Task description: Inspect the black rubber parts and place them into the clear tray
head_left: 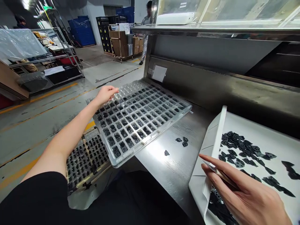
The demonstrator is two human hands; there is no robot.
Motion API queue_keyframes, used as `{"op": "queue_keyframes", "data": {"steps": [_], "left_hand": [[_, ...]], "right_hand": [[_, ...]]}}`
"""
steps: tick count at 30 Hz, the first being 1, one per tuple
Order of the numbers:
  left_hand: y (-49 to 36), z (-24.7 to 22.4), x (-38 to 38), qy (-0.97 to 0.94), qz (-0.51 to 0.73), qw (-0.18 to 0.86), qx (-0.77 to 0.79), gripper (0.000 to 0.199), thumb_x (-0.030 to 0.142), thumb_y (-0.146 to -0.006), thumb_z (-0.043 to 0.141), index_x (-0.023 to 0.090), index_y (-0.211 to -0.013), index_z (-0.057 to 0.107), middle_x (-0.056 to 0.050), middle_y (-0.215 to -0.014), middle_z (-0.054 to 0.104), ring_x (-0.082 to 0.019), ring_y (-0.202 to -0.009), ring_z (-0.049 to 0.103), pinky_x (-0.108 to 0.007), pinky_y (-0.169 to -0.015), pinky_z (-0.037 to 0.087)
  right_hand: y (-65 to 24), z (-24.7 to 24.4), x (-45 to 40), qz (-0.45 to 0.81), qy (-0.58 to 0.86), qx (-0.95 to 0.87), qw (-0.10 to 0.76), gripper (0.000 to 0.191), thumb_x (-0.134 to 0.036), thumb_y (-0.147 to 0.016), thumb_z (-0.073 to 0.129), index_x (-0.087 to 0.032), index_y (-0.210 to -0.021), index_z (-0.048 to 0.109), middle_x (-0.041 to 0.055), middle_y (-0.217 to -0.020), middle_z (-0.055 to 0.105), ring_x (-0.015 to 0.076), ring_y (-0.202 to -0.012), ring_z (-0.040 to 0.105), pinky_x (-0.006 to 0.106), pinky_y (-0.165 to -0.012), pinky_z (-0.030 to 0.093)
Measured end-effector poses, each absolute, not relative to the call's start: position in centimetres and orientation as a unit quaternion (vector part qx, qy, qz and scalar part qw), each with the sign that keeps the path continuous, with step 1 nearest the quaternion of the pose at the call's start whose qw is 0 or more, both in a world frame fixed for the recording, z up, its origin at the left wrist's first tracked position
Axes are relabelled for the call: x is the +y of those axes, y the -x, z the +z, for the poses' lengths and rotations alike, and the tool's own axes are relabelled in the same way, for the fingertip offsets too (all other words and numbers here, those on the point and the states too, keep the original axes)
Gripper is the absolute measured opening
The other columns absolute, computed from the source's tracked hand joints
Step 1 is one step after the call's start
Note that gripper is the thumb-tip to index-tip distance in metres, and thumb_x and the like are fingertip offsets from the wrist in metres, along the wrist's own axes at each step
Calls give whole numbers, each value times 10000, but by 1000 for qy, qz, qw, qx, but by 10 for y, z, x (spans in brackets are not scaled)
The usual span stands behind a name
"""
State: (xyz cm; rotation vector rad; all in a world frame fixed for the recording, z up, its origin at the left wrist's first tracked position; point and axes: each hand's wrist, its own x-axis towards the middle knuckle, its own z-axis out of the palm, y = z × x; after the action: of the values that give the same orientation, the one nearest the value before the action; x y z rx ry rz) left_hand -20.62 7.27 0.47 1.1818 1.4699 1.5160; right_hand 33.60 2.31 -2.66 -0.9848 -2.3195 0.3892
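A clear plastic tray [150,137] with rows of pockets, most holding small black parts, rests tilted on the metal bench and juts past its edge. Over the tray's far left part is my left hand [106,94], its fingers pressed together; what they hold, if anything, is too small to name. My right hand [248,190] grips a thin pen-like tool with a pale metal tip, above the near left rim of a white bin [217,134]. Loose black parts [241,145] lie heaped in that bin. Several more black parts [185,141] sit on the bench.
The metal bench [161,175] has a raised back panel and a shelf [211,30] above. Below my left arm stands another filled tray [89,156] on a rack. A wheeled rack [67,56] is at the left, and a person [145,37] stands beyond the bench.
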Motion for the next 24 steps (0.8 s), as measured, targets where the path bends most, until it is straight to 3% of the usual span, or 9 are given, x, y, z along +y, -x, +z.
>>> {"op": "queue_keyframes", "data": {"steps": [4,6,9,12,16,19,24], "left_hand": [[142,24,80,-503,544,407,535,614,693,-922,755,98,-1075,766,28,-579,536,-74,-443,341,-263,-469,113],[94,27,83,-530,502,492,474,722,781,-912,690,100,-1137,768,-14,-634,582,-90,-437,361,-268,-444,132],[15,20,84,-542,404,629,385,769,822,-946,583,104,-1161,752,-48,-708,632,-89,-436,346,-266,-438,161],[-53,6,81,-539,307,714,324,789,818,-999,462,109,-1255,695,-89,-824,703,-89,-440,350,-275,-435,186],[-106,-3,70,-536,271,750,279,776,771,-1037,424,101,-1354,653,-84,-891,697,-82,-466,379,-264,-450,216],[-119,3,59,-530,295,739,293,793,733,-1048,456,65,-1453,594,-86,-899,681,-76,-482,406,-249,-472,225],[-114,7,54,-497,327,742,308,911,770,-1003,530,59,-1569,467,-93,-872,704,-91,-480,413,-248,-475,267]], "right_hand": [[-333,-21,17,152,374,-863,303,309,-440,-1067,640,-335,-1345,726,-27,-959,824,179,-691,788,232,-658,650],[-331,-17,12,142,394,-847,329,290,-462,-1057,661,-331,-1296,760,1,-926,815,184,-615,746,278,-647,643],[-329,-10,7,106,425,-825,357,279,-473,-1042,695,-301,-1241,789,29,-881,793,169,-537,665,313,-616,608],[-328,-10,9,80,432,-819,368,277,-469,-1043,697,-286,-1232,782,31,-941,793,168,-616,681,304,-621,572],[-326,-15,18,113,412,-806,409,265,-433,-1032,720,-267,-1231,776,51,-1050,802,204,-745,724,322,-638,549],[-323,-14,18,156,400,-800,420,228,-328,-1026,730,-257,-1238,779,54,-1160,792,230,-945,755,338,-788,576],[-318,-6,16,176,394,-795,427,157,-262,-1035,704,-241,-1134,824,22,-865,707,156,-736,620,310,-672,453]]}}
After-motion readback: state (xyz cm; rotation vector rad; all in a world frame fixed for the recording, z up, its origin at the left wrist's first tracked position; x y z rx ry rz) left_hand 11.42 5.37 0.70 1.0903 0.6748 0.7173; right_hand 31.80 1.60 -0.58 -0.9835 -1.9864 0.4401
